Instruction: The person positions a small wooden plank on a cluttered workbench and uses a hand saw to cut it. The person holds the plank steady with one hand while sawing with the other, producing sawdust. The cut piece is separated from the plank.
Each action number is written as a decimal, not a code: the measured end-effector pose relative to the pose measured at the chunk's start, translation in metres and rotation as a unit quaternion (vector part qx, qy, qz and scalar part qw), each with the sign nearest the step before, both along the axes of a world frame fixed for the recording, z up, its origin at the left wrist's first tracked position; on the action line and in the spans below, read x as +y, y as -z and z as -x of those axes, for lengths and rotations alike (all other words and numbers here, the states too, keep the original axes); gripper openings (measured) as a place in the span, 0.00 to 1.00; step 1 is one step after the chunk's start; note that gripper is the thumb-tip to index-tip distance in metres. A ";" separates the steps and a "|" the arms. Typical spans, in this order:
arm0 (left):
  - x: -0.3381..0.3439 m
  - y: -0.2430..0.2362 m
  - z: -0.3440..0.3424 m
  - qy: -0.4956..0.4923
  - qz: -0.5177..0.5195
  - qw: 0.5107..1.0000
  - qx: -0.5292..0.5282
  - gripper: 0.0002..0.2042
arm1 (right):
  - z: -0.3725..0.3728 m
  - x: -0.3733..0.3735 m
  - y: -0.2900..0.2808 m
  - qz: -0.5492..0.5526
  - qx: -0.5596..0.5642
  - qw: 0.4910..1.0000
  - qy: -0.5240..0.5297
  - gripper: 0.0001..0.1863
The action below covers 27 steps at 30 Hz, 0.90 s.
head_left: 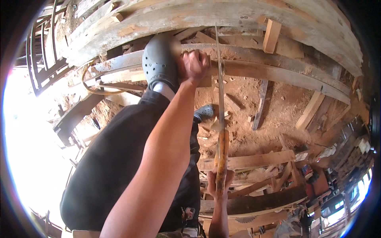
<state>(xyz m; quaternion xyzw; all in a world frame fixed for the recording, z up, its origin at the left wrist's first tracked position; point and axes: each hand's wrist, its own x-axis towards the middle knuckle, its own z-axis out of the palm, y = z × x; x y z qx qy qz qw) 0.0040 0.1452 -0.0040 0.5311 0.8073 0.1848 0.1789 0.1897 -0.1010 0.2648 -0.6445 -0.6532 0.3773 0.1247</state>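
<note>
My left hand (194, 65) is closed and presses down on a wooden piece (205, 81) beside my grey clog (156, 63). What its fingers grip is partly hidden. Lower in the view, my right hand (219, 183) is wrapped round the worn yellow handle of a handsaw (222, 154). The thin saw blade reaches away from me, seen nearly edge-on. It crosses the long timber (270, 73) just right of my left hand. My clogged foot rests on the timbers, with the knee bent under my left forearm.
Large pale beams (190, 18) lie across the far side, with a small wood block (272, 35) against them. Offcuts and sawdust cover the brown ground (258, 107). My other clog (205, 113) stands there. A plank (254, 160) and more timber lie nearer. A yellowish hoop (85, 81) is at left.
</note>
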 end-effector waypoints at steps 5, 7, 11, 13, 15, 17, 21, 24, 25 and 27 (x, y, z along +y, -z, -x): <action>-0.001 0.002 0.002 0.008 0.004 0.999 0.031 0.13 | 0.004 0.002 0.006 0.114 0.129 0.975 0.139 0.10; -0.001 0.006 -0.001 -0.016 -0.030 0.999 0.033 0.14 | 0.001 0.000 0.010 0.226 0.074 0.965 0.114 0.09; 0.001 0.007 0.000 -0.010 -0.021 1.000 0.012 0.14 | -0.002 -0.003 0.011 0.143 0.047 0.984 0.098 0.10; -0.001 0.002 0.002 -0.003 -0.005 1.000 0.010 0.14 | 0.000 -0.001 0.008 0.183 0.102 0.961 0.182 0.10; -0.001 -0.002 0.001 -0.007 -0.023 0.999 0.033 0.14 | 0.002 0.005 0.005 0.040 0.149 0.977 0.144 0.13; -0.001 -0.002 -0.001 -0.016 0.005 1.000 0.015 0.14 | 0.004 0.012 0.007 0.088 0.087 0.987 0.107 0.12; 0.003 0.008 -0.001 -0.034 -0.038 0.999 -0.004 0.15 | 0.004 0.018 0.011 0.144 0.058 0.982 0.106 0.14; 0.000 0.016 0.002 -0.012 -0.019 1.000 0.008 0.15 | 0.001 0.011 0.006 0.105 0.110 0.985 0.079 0.13; -0.001 0.018 0.001 -0.023 -0.025 0.999 0.013 0.15 | 0.000 0.007 0.005 0.109 0.077 0.988 0.072 0.13; -0.003 0.021 -0.002 -0.044 -0.036 0.998 0.011 0.14 | -0.003 0.000 0.005 0.098 0.054 0.991 0.072 0.13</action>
